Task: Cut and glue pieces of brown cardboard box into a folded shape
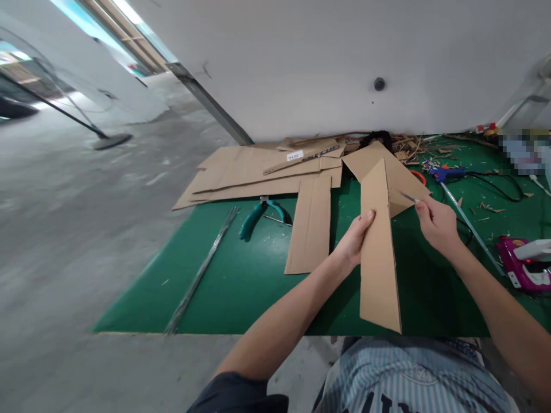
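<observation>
Head view, left to right: green-topped counter (241,287) carrying a bundle of thin metal rods (200,269); teal-handled pliers (258,219); flat cardboard sheets (258,179); a loose cardboard strip (310,225). Left hand (355,241): narrow grip, pinching the edge of a long cardboard piece (377,258), which is held tilted over the counter. Right hand (437,226): narrow grip on a small metal blade (407,197), its tip just beside the cardboard. Further right: blue hot glue gun (445,173); metal ruler (471,229); magenta appliance (519,269).
</observation>
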Demonstrator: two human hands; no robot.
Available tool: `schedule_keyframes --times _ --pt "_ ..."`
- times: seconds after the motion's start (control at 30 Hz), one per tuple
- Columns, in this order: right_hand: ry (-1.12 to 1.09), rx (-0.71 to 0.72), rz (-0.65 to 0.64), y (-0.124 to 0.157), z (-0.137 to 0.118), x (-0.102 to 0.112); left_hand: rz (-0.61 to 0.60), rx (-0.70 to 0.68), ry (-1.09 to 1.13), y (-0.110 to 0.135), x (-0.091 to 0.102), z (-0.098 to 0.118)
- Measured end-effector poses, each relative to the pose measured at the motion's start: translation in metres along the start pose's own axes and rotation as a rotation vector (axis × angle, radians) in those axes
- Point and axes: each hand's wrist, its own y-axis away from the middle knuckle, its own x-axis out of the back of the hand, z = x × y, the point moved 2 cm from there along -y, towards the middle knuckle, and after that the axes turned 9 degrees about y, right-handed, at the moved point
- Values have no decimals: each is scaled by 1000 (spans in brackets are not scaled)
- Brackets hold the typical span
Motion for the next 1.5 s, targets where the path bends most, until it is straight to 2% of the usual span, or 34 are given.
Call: schedule_keyframes --times 0.13,0.37,0.9,1.27,1.5 --pt "-3 100 -36 4 -13 -3 28 -19 -22 3 -5 -2" --pt "36 142 -39 5 -17 -3 -10 -24 -54 3 -8 -4" --pt "88 146 -6 8 -20 -3 -48 4 49 7 -8 -1" --pt "145 91 8 10 -16 -3 -37 20 26 8 -9 0" --pt "116 182 35 10 -23 -2 -14 9 22 8 -11 -4"
